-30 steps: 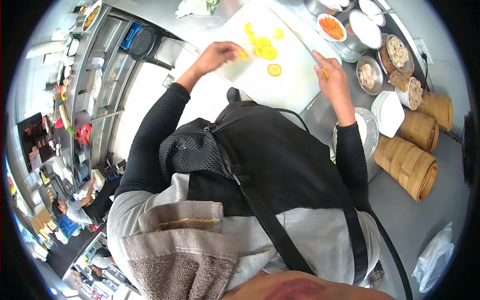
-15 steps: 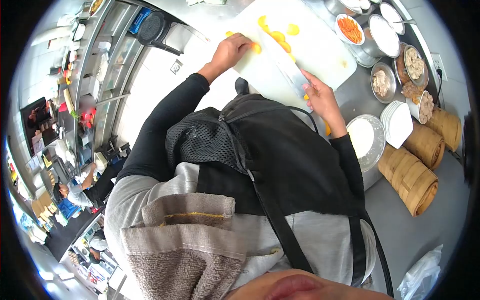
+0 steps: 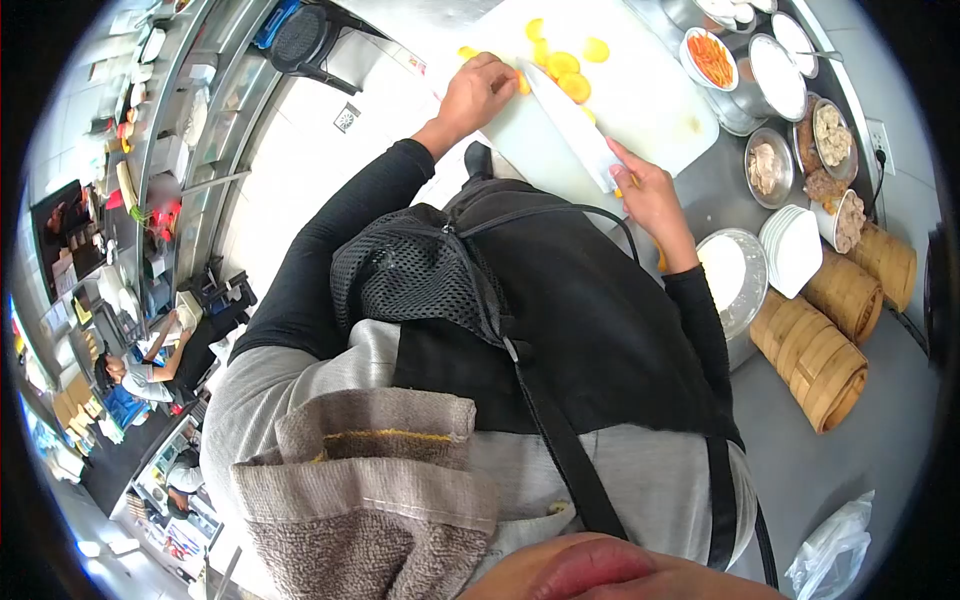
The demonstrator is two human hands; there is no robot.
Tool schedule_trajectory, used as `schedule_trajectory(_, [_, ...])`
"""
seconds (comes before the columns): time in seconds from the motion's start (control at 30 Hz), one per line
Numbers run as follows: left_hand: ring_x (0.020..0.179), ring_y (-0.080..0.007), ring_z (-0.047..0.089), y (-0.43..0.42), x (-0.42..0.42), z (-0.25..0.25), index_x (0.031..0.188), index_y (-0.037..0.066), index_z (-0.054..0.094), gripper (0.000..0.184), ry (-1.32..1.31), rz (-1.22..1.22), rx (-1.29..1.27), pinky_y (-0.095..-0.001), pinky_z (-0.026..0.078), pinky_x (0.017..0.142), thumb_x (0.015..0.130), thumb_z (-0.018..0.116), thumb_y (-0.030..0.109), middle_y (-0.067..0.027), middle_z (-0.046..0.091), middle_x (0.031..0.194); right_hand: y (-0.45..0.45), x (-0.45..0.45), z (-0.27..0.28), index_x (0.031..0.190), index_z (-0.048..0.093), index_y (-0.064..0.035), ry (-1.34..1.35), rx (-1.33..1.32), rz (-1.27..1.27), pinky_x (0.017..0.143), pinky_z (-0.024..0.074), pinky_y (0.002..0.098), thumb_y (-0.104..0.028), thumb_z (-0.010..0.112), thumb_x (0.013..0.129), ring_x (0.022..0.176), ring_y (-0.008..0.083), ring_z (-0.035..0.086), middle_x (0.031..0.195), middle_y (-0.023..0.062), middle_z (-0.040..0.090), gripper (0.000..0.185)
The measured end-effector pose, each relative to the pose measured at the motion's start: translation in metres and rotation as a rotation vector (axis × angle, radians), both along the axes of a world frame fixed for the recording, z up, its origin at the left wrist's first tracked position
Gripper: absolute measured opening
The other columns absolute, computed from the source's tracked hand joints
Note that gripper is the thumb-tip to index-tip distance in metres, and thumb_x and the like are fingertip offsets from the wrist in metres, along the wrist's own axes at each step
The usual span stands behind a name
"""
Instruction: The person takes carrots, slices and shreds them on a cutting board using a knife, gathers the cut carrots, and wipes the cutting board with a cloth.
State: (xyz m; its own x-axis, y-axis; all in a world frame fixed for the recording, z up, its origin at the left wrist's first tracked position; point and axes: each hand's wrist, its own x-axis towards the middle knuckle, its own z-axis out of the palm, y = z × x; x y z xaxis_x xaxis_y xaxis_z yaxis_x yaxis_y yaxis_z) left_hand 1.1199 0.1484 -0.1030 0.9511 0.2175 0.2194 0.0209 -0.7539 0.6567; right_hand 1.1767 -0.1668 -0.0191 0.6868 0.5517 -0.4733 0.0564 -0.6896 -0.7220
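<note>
My right hand [image 3: 650, 195] is closed round the handle of a broad kitchen knife [image 3: 575, 125], whose blade lies slanted over the white cutting board [image 3: 650, 110]. At the board's left edge, my left hand [image 3: 480, 95] is closed with its fingertips on a piece of orange-yellow vegetable [image 3: 523, 84], close to the knife's tip. Several round orange-yellow slices [image 3: 563, 64] lie beyond the blade. Another bit of the same colour [image 3: 466, 53] sits past my left hand. More orange-yellow shows by my right wrist, partly hidden.
Right of the board stand a bowl of orange shreds [image 3: 708, 60], a metal bowl of pale food [image 3: 765, 168], stacked white plates [image 3: 790, 250], a bowl with white contents [image 3: 722, 268] and bamboo steamers [image 3: 810, 360]. A plastic bag [image 3: 832, 545] lies lower right. A black stool [image 3: 305, 45] and a co-worker [image 3: 150, 375] are left.
The knife's tip has come nearer the left fingers, and the blade has shifted off the slices, which show more fully. Both hands keep their hold. The whole view has shifted slightly.
</note>
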Motion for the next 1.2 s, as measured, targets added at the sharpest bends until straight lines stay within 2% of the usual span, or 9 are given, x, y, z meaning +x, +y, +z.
schedule_trajectory(0.17, [0.081,-0.0301,0.066,-0.001,0.001,0.000,0.090,0.003,0.072,0.012,-0.051,0.037,-0.044,-0.0394,0.054,0.076,0.086,0.070,0.014,-0.0123,0.066,0.094,0.016,-0.004,-0.032,0.138,0.060,-0.0175,-0.277,0.101,0.070,0.084,0.0513,0.0487,-0.015,0.057,0.096,0.094,0.0441,0.066,0.104,0.0256,0.069,0.042])
schedule_trajectory(0.53, [0.089,-0.0296,0.065,-0.004,0.000,0.004,0.094,0.006,0.073,0.015,0.083,0.121,-0.143,-0.0401,0.052,0.081,0.085,0.072,0.017,-0.0115,0.064,0.101,-0.032,-0.011,0.031,0.138,0.060,-0.0157,-0.383,-0.034,0.288,0.083,0.0525,0.0483,-0.013,0.059,0.095,0.094,0.0422,0.067,0.104,0.0240,0.069,0.044])
schedule_trajectory(0.63, [0.099,-0.0290,0.061,0.003,0.001,0.020,0.100,0.012,0.073,0.018,-0.049,0.027,0.186,-0.0421,0.048,0.089,0.084,0.072,0.017,-0.0072,0.062,0.111,-0.055,0.008,0.052,0.134,0.062,-0.0128,-0.422,0.022,0.327,0.079,0.0524,0.0449,-0.013,0.060,0.096,0.089,0.0401,0.067,0.101,0.0235,0.069,0.038])
schedule_trajectory(0.73, [0.105,-0.0283,0.057,0.016,0.013,0.027,0.108,0.016,0.073,0.025,0.060,-0.241,0.369,-0.0421,0.043,0.095,0.083,0.073,0.017,-0.0028,0.058,0.117,-0.071,0.023,0.073,0.122,0.065,-0.0062,-0.331,-0.042,0.268,0.075,0.0521,0.0414,-0.016,0.061,0.097,0.081,0.0367,0.067,0.096,0.0223,0.069,0.027])
schedule_trajectory(0.83, [0.099,-0.0298,0.061,0.030,0.026,0.035,0.108,0.016,0.073,0.025,0.055,-0.403,0.365,-0.0426,0.047,0.090,0.083,0.072,0.015,-0.0037,0.063,0.110,-0.074,0.028,0.079,0.109,0.061,-0.0011,-0.152,-0.127,0.071,0.072,0.0511,0.0412,-0.021,0.061,0.098,0.077,0.0368,0.065,0.085,0.0206,0.066,0.023])
schedule_trajectory(0.9, [0.098,-0.0286,0.065,0.044,0.027,0.035,0.105,0.013,0.072,0.017,0.106,-0.399,0.192,-0.0397,0.051,0.087,0.089,0.069,0.014,-0.0045,0.066,0.108,-0.061,0.025,0.084,0.112,0.060,-0.0026,0.047,-0.162,-0.105,0.073,0.0504,0.0462,-0.021,0.059,0.098,0.081,0.0451,0.064,0.084,0.0242,0.066,0.023])
schedule_trajectory(1.0, [0.097,-0.0247,0.069,0.084,0.023,0.047,0.104,0.009,0.069,0.010,0.034,-0.126,-0.278,-0.0337,0.054,0.084,0.095,0.065,0.012,-0.0062,0.070,0.109,-0.043,0.014,0.042,0.115,0.057,-0.0046,-0.271,0.037,0.088,0.074,0.0495,0.0489,-0.024,0.057,0.099,0.085,0.0460,0.064,0.089,0.0247,0.066,0.025])
schedule_trajectory(1.1, [0.099,-0.0184,0.071,0.128,0.024,0.082,0.114,0.004,0.066,0.016,-0.076,0.125,-0.777,-0.0272,0.055,0.082,0.099,0.061,0.011,-0.0077,0.070,0.113,0.025,0.009,0.001,0.111,0.054,-0.0046,-0.260,0.134,0.262,0.075,0.0488,0.0531,-0.022,0.055,0.100,0.090,0.0465,0.064,0.093,0.0256,0.066,0.020])
schedule_trajectory(1.2, [0.098,-0.0162,0.070,0.141,0.031,0.104,0.121,0.003,0.065,0.024,-0.032,0.115,-0.810,-0.0256,0.052,0.080,0.099,0.060,0.010,-0.0072,0.072,0.106,0.090,0.000,-0.032,0.110,0.054,-0.0025,-0.286,0.150,0.337,0.077,0.0476,0.0543,-0.018,0.055,0.099,0.089,0.0468,0.063,0.090,0.0292,0.063,0.019])
